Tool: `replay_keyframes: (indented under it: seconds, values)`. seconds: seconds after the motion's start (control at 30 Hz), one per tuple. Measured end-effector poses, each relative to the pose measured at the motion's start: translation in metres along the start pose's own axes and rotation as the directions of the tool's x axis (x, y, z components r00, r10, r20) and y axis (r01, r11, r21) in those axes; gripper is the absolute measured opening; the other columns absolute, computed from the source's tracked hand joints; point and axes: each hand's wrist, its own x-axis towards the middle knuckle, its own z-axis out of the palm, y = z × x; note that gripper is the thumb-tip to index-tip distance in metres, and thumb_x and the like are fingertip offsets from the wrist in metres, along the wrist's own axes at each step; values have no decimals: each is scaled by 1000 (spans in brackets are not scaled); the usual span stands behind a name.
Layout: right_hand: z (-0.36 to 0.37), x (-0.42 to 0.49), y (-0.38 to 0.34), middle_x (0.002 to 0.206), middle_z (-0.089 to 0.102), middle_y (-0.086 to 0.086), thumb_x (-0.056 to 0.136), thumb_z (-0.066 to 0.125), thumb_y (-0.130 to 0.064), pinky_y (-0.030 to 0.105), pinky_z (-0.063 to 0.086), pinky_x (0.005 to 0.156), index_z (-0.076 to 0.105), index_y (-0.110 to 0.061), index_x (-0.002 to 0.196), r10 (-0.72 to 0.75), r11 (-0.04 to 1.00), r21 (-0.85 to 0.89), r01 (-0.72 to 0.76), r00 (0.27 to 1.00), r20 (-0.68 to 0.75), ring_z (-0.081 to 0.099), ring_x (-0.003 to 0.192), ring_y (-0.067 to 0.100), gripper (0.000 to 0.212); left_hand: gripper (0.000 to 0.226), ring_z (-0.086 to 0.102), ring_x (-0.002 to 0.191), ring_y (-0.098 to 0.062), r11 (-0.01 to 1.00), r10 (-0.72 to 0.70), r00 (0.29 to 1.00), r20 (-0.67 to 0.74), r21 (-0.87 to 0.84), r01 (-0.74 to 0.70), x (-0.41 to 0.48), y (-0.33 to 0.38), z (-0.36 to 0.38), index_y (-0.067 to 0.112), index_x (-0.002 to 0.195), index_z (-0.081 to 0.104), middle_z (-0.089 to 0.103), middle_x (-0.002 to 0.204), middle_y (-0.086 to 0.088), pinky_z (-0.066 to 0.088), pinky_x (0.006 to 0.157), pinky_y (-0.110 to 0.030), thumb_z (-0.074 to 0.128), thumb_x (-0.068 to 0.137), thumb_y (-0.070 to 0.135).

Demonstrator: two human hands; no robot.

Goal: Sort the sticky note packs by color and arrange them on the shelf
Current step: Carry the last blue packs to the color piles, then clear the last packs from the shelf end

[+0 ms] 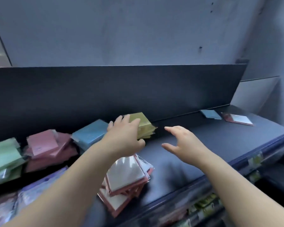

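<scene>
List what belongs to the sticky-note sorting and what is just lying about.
Job: green packs, pink packs, blue packs, yellow stack gripped by left hand, front pile, loose blue pack, loose pink pack, shelf.
Lying about: price labels; purple packets, probably.

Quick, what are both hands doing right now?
Left hand: grips the yellow packs, fingers on top, thumb in front.
Right hand: open, holding nothing, above the shelf.
</scene>
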Motion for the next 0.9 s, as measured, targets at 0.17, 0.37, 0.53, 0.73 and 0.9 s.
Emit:
replay_keyframes:
  seconds: [0.17,0.37,0.53,0.73,0.9]
  values:
    - [-26,-25,63,139,44,-6,87,61,-43,22,30,107,45,-22,138,43,998,-41,-45,998,-44,38,129,9,57,74,17,142,-24,987,151,985,83,36,-155,11,78,11,25,149,18,20,153,-5,19,116,-41,48,88,55]
    - [-70,-60,160,142,41,-5,89,59,-43,20,23,108,43,-21,140,90,994,-58,-91,995,-30,34,132,9,58,72,22,140,-23,977,209,961,181,12,-215,38,190,38,24,149,19,26,151,-4,23,114,-39,48,90,55]
    - [-98,-83,237,145,38,-5,90,56,-46,24,24,111,41,-20,142,124,991,-52,-125,992,-22,31,135,10,60,73,24,140,-24,976,215,945,245,-19,-217,64,269,71,25,149,18,23,153,-4,29,111,-38,49,90,54]
    - [-115,-89,295,144,39,-7,91,54,-48,24,25,110,39,-24,142,130,991,-32,-130,991,-17,32,133,9,59,81,19,143,-29,989,148,928,342,-28,-147,105,309,106,27,151,10,10,159,-5,28,113,-43,48,88,61]
    - [-121,-69,328,144,39,-6,91,54,-46,25,25,110,39,-24,142,132,991,-25,-132,991,-18,32,133,11,58,82,16,144,-31,995,98,931,351,-22,-96,155,321,116,28,152,4,1,160,-4,27,113,-45,48,89,59]
